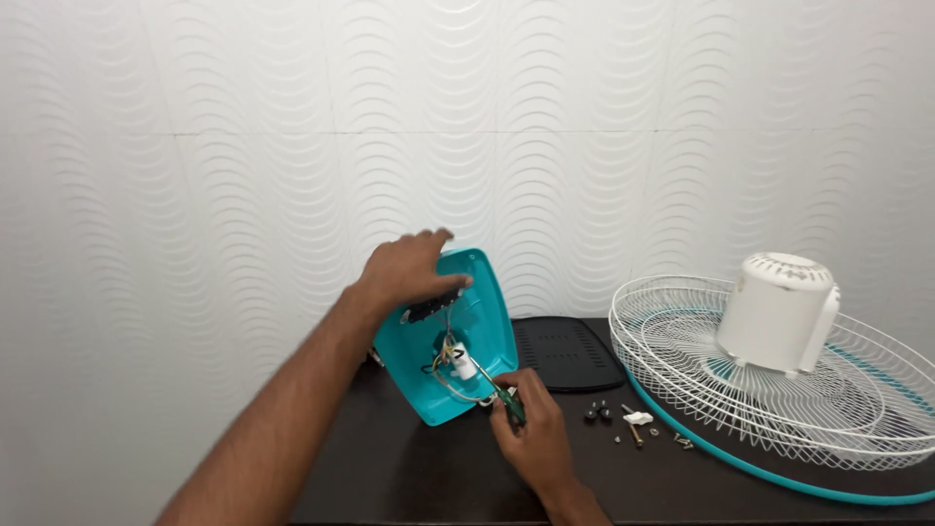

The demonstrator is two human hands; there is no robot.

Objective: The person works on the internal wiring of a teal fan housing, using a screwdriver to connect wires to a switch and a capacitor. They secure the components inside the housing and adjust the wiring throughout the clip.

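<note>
1. Hands are both on the job: the left hand (pixel 409 268) curls over the top edge of the teal fan base housing (pixel 458 336), fingers closed on its rim, holding it tipped up on edge near the back left of the bench (pixel 409 468).
2. Right hand (pixel 531 438) is closed around a green-handled screwdriver (pixel 506 397), its tip pointing up into the open underside of the housing.
3. Inside the housing, a small white capacitor (pixel 464 364) and a loop of wires (pixel 450 385) hang exposed, with a dark switch block (pixel 431 307) up by the left fingers.
4. Black bottom cover (pixel 568 353) already lies off, flat against the back edge of the bench just beside the housing, so the base looks opened up.
5. Loose screws and small parts (pixel 633 424) sit scattered mid-bench, between the right hand and the white wire fan guard (pixel 779 390).
6. White motor cover (pixel 779 314) rests on top of that guard at the right side of the bench, apart from the base.
7. By the look of it, the fan is well taken apart; the wiring inside the housing remains connected, and that seems to be the work left.
</note>
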